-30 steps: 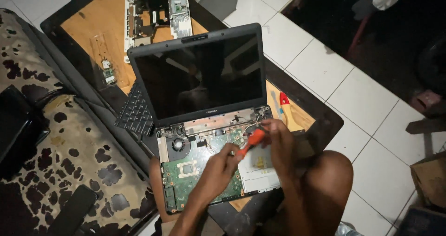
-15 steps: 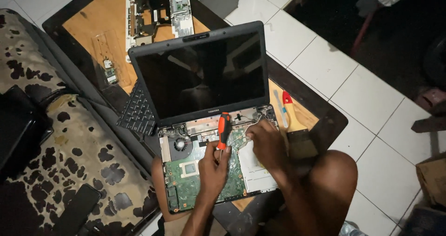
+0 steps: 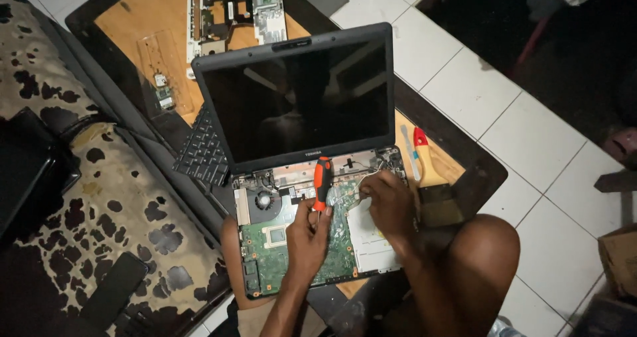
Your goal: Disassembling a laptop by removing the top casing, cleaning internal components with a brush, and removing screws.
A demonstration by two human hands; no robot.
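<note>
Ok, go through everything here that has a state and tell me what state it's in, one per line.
Laptop: lid open, screen dark, base uncovered with green circuit board exposed.
Keyboard: removed, lying left of the laptop.
Screwdriver: upright, tip down on the board, held by left hand.
Right hand: resting on the base's right side.
Paintbrush: lying unused on the table.

One laptop (image 3: 298, 98) — one screwdriver (image 3: 322, 183) — two hands (image 3: 306, 237)
</note>
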